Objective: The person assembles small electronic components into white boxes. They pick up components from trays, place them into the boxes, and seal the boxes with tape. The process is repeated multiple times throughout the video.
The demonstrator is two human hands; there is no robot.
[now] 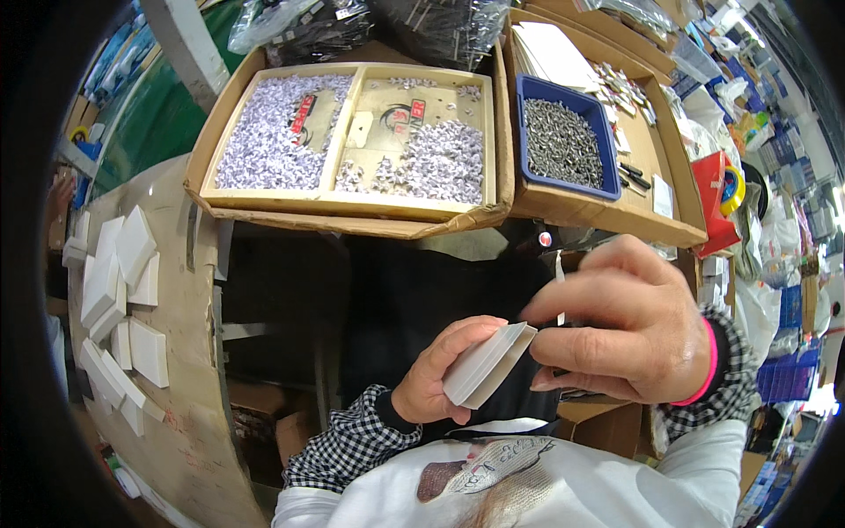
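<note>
My left hand (446,368) is closed around a small flat white box (482,370), held tilted in front of my body. Its open end points right, toward my other hand, and the inside of the box is hidden. My right hand (620,330), with a pink band at the wrist, has its fingers bent at that open end. Motion smears some of these fingers, so I cannot tell whether anything is between them. A narrow white strip (561,283) shows just beyond the right hand's fingers; what it belongs to is unclear.
Ahead, a cardboard tray holds a divided wooden frame (347,132) with many small white pieces. Right of it stands a blue bin (523,176) of small dark metal parts. Several white boxes (148,352) lie piled on the left table (189,431). A tape roll (732,191) sits far right.
</note>
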